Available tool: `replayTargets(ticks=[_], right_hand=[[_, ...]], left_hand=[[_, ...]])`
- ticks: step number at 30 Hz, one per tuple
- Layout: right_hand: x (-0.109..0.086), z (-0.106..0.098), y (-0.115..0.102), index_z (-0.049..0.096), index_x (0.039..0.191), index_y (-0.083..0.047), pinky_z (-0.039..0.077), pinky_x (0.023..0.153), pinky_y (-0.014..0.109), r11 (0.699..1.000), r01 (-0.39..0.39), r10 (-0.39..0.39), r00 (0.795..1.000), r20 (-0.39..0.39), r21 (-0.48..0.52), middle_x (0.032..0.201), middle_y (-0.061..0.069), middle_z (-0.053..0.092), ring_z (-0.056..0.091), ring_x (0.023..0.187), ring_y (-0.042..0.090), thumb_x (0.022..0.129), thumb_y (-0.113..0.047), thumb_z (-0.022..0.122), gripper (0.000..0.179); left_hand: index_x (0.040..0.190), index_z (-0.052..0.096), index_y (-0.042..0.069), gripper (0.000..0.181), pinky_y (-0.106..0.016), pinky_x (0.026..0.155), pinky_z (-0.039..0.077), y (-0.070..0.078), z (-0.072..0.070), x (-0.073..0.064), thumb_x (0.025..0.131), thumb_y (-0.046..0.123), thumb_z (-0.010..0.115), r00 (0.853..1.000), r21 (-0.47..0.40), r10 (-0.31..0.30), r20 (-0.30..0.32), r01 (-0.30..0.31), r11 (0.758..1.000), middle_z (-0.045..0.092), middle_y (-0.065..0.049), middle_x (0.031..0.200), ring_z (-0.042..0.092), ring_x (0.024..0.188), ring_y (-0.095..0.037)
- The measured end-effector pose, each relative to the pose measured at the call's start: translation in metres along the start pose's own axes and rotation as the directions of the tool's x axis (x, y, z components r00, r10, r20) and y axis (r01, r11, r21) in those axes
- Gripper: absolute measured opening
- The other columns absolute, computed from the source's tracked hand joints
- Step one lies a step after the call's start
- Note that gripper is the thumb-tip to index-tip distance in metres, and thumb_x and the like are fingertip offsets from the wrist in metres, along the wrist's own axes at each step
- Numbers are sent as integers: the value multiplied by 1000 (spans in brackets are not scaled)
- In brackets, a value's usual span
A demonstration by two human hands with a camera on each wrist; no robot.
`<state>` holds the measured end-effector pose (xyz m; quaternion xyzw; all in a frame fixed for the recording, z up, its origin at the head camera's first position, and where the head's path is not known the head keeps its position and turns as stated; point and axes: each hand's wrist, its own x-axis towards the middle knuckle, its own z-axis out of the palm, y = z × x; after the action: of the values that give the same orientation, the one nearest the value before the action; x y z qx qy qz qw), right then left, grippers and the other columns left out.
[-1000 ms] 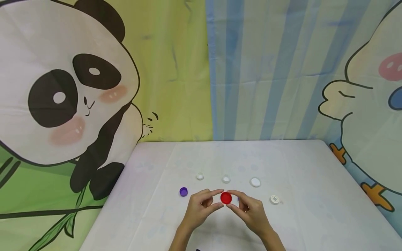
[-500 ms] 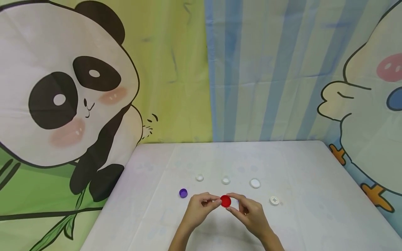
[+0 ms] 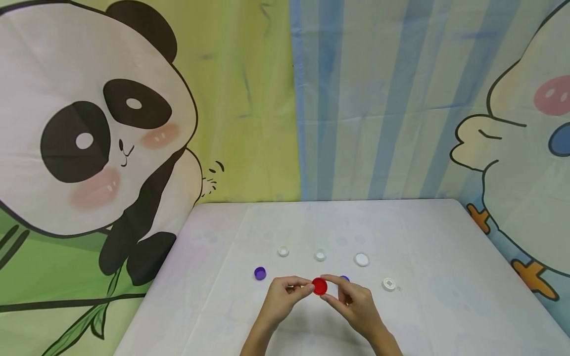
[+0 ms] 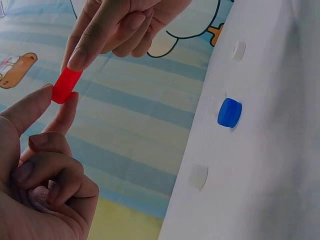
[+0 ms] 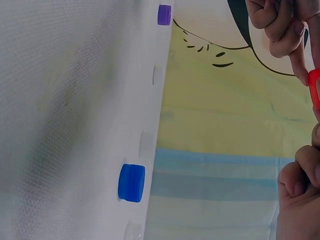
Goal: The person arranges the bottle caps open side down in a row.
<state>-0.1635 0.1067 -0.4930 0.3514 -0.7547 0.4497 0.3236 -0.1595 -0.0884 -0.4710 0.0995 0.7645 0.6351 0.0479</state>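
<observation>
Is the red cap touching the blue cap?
Apart. The left wrist view shows a clear gap, with striped curtain behind it, between the raised red cap and the blue cap sitting on the white table.

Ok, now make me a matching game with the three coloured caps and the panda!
1. red cap
2. purple cap
3. blue cap
4. panda

A. mostly hidden by the right hand in the head view
B. printed on the curtain
C. held by the left hand and right hand
D. on the table, left of both hands

Pairs: 1-C, 2-D, 3-A, 4-B
</observation>
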Motion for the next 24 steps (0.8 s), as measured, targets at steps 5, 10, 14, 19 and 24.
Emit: replayTargets(ticks=[5,10,14,19,24], right_hand=[[2,-1,-5,60,112,-9,25,43,7,998,-48,46,998,49,38,57,-14,37,27,50,-8,66,-9,77,49],[0,-1,-9,56,117,-13,26,42,10,980,-184,173,976,129,77,56,-15,37,28,48,-6,71,-8,74,50],[5,-6,-18,57,114,-12,30,41,15,914,-359,314,921,230,190,53,-8,39,32,45,-4,79,-6,66,36],[9,-13,-21,58,112,-7,35,42,22,772,-545,408,820,402,327,51,6,41,39,45,4,91,-5,50,23],[3,-13,-9,58,111,-7,35,42,27,712,-587,410,793,451,384,53,10,40,41,46,11,95,-4,40,25]], left_hand=[[86,72,13,18,-16,46,29,11,0,-3,76,28,71,998,33,13,-59,-11,999,45,3,57,37,54,-3],[84,72,16,13,-16,43,26,17,1,-6,75,25,72,970,138,192,-146,-173,975,41,2,54,35,51,-2],[84,71,11,11,-12,43,26,12,2,-3,74,14,72,865,270,479,-148,-430,861,40,1,53,32,50,0],[87,70,15,14,-6,44,25,-4,1,4,74,16,72,693,408,717,-67,-637,654,39,7,55,31,53,5],[91,70,16,18,-4,45,25,-4,0,4,73,17,73,601,460,800,2,-711,533,42,10,57,32,53,6]])
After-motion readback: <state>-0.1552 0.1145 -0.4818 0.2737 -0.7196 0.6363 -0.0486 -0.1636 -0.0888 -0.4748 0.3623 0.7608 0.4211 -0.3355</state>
